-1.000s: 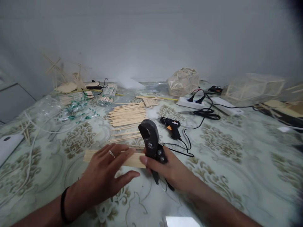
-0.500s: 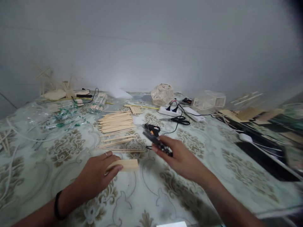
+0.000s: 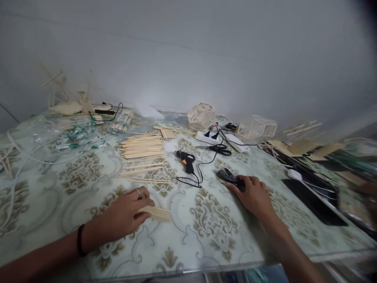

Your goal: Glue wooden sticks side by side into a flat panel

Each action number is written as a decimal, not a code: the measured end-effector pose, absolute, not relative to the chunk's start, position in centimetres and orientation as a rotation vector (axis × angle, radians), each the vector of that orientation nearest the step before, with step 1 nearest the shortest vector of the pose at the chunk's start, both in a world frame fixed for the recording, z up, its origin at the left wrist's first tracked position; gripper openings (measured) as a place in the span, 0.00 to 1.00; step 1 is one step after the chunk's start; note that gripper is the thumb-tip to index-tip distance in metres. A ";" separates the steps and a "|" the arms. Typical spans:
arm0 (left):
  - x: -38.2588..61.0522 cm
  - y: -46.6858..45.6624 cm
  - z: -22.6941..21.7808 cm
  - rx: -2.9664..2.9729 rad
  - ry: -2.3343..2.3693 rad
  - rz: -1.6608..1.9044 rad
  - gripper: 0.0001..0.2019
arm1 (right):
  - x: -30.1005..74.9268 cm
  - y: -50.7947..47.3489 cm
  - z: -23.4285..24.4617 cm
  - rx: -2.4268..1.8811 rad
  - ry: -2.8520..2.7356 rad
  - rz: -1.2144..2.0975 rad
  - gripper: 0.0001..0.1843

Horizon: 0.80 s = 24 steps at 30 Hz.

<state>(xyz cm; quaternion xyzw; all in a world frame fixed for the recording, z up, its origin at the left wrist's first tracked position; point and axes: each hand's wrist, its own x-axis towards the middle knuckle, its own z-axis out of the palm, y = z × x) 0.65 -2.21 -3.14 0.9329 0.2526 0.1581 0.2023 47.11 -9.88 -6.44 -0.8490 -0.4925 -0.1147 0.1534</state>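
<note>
My left hand [image 3: 126, 212] rests on the table with its fingers closed on a flat panel of wooden sticks [image 3: 157, 213], whose right end sticks out past my fingertips. My right hand [image 3: 253, 194] lies further right on the table. Its fingers are wrapped over the handles of a dark cutting plier [image 3: 229, 177], which lies flat with its head pointing left. A black glue gun [image 3: 186, 159] lies between the two hands, further back, its cord looping beside it.
A pile of wooden sticks [image 3: 143, 146] lies behind the left hand. A white power strip [image 3: 209, 138], stick-built polyhedron [image 3: 201, 116] and frame box [image 3: 257, 126] stand at the back. A dark flat slab [image 3: 312, 200] lies at right. The table's front edge [image 3: 188, 271] is near.
My right hand carried the plier from beside the stick panel to the right and set it down on the table. The left hand stayed on the panel. The view shifted right.
</note>
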 end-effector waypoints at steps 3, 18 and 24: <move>0.6 -2.2 -3.0 2.628 0.668 0.426 0.10 | 46.6 -9.5 -5.8 -2.302 -1.401 -0.377 0.22; 0.4 -0.4 -3.1 2.730 0.634 0.418 0.09 | 26.8 -8.6 -0.3 -1.263 -2.304 0.683 0.06; -0.4 0.8 -2.9 2.785 0.690 0.401 0.15 | 25.3 -7.7 -1.6 -1.082 -2.446 0.875 0.09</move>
